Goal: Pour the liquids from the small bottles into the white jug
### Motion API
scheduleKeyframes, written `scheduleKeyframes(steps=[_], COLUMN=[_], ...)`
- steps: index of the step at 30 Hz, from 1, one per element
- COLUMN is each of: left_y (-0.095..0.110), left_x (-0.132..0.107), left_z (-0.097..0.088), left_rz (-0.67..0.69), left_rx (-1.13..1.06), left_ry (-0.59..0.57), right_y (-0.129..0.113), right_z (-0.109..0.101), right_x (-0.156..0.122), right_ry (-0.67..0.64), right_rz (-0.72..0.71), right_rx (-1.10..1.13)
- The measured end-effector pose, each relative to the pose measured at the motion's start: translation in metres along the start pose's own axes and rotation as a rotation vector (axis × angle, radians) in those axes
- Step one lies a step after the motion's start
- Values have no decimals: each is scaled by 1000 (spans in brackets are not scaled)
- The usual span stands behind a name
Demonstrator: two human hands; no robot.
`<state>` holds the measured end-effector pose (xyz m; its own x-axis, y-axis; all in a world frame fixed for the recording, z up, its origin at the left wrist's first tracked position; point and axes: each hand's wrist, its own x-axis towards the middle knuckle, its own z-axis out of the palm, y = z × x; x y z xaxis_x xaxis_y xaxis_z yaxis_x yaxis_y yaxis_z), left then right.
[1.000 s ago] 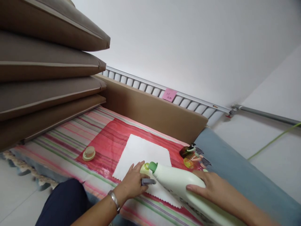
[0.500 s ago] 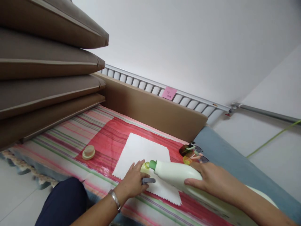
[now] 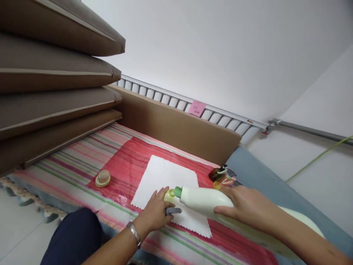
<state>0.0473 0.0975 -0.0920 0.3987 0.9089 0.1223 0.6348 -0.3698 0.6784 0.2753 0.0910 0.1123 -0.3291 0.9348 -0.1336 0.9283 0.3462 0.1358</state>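
My right hand (image 3: 242, 206) grips a large pale-green bottle (image 3: 204, 200), tilted nearly on its side. Its green spout (image 3: 178, 191) meets or almost meets the mouth of a small yellowish bottle (image 3: 169, 195). My left hand (image 3: 157, 209) is closed around that small bottle, which stands over a white cloth (image 3: 172, 171) with zigzag edges. A grey piece (image 3: 173, 211) sticks out between the fingers of the same hand; its kind is unclear. Whether liquid flows between the bottles I cannot make out.
A cream, cap-like round piece (image 3: 103, 178) sits on a red translucent sheet (image 3: 122, 162) over a striped cloth (image 3: 68, 162). Small dark and amber bottles (image 3: 220, 176) stand beyond my right hand. Thick brown cushions (image 3: 60, 73) are stacked at left; a brown board (image 3: 176, 127) lines the back.
The view has shifted slightly. My right hand and the large bottle have moved a little left; both hands keep their hold, and the spout stays at the small bottle's mouth.
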Motion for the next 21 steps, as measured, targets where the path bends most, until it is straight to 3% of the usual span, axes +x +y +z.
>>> scheduleKeyframes(steps=[21], left_y=[0], left_x=[1], left_z=[2], left_rz=[-1], left_rx=[8], left_ry=[-7], right_y=[-8], right_z=[-10], right_x=[-3], right_ry=[5], right_rz=[-60], right_rx=[-47])
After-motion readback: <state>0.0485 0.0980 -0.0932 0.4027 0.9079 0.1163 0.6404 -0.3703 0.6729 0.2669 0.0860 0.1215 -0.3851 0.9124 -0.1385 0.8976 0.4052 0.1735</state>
